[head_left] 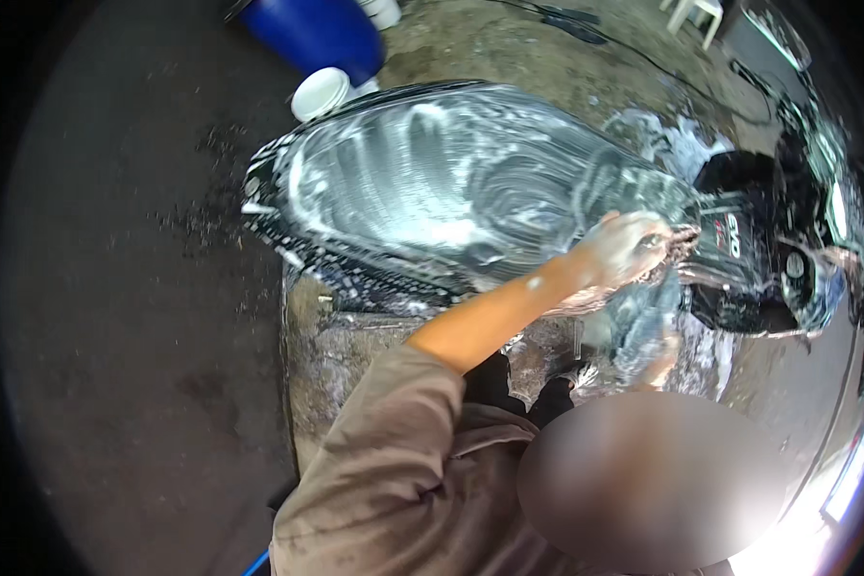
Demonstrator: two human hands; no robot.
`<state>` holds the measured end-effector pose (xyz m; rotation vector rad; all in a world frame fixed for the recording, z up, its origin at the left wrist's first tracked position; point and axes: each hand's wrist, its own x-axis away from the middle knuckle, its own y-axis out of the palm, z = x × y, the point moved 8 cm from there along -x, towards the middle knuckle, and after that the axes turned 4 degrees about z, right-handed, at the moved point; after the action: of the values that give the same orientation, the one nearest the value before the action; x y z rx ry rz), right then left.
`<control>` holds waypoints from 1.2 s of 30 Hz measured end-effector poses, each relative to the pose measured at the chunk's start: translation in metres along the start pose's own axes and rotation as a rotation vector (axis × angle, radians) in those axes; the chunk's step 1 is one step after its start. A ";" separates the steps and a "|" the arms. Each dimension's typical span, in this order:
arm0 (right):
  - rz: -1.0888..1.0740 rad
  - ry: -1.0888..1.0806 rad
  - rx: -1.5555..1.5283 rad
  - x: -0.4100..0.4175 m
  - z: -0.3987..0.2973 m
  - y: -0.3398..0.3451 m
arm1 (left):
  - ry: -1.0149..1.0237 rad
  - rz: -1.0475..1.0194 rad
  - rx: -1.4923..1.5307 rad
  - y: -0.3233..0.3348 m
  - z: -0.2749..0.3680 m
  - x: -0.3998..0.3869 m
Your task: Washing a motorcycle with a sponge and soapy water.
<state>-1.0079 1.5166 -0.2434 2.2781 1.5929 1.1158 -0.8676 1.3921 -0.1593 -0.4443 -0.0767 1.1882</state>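
A motor scooter's long seat (432, 180), coated in streaky white suds, stretches before me. My foam-covered left hand (630, 245) reaches over the seat's narrow front end, its fingers curled around a wet reddish-brown cloth (682, 243). Lower down is my right hand (662, 360), smeared by motion and partly cut off by a blurred patch. It is beside a wet blue-grey cloth (641, 324) at the scooter's near side; its grip on that cloth is unclear. The black panel (727, 241) ahead of the seat bears writing.
Beyond the seat's rear stand a white bucket (320, 93) and a blue drum (320, 36). A black cable (662, 68) trails over the wet floor (446, 54). At the far right edge is a white plastic stool (698, 11). Foam puddles (680, 144) lie beside the scooter.
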 end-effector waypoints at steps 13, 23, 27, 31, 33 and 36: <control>-1.362 -0.851 1.389 0.171 0.132 0.363 | 0.388 0.845 1.198 -0.282 -0.006 0.345; -0.784 -0.989 1.513 0.054 0.105 0.305 | -0.783 0.242 -1.054 -0.519 -0.114 0.208; -0.726 -0.961 1.488 0.026 0.088 0.266 | -1.070 0.604 0.334 -0.469 -0.128 0.224; -0.622 -0.721 1.229 0.018 0.052 0.191 | -0.510 0.777 0.746 -0.436 -0.122 0.295; -0.524 -0.619 1.109 0.033 0.018 0.151 | -0.490 1.136 0.608 -0.422 -0.112 0.332; -0.449 -0.612 0.982 0.086 -0.065 0.121 | -0.345 1.440 0.487 -0.363 -0.108 0.341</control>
<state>-0.9445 1.5202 -0.0941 2.1086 2.4204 -0.5712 -0.3879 1.5614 -0.1815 0.2508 0.2884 2.6038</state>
